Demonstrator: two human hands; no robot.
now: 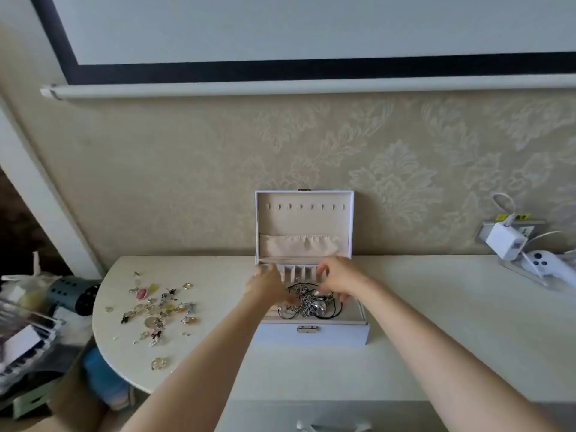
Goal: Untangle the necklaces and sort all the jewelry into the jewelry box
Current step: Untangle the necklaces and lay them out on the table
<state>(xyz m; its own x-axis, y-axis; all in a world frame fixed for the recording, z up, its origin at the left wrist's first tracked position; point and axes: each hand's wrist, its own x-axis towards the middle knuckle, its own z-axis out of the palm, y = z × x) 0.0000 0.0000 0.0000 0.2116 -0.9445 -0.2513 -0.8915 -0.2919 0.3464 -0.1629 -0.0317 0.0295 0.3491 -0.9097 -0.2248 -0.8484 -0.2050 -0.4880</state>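
A white jewelry box (311, 333) stands open on the table, its lid (304, 219) upright against the wall. A tangle of necklaces (311, 302), black cords and silver chains, lies in the box's front compartment. My left hand (268, 283) reaches into the box at the tangle's left edge, its fingertips curled down into the chains. My right hand (338, 279) hovers over the tangle's right side, fingers bent onto the cords. Loose small jewelry (159, 310), earrings, rings and charms, is scattered on the table to the left.
The pale table (436, 322) has a rounded left end. A white charger (506, 241) and a white controller (542, 265) lie at the far right by the wall. Clutter and bags (34, 322) sit on the floor to the left.
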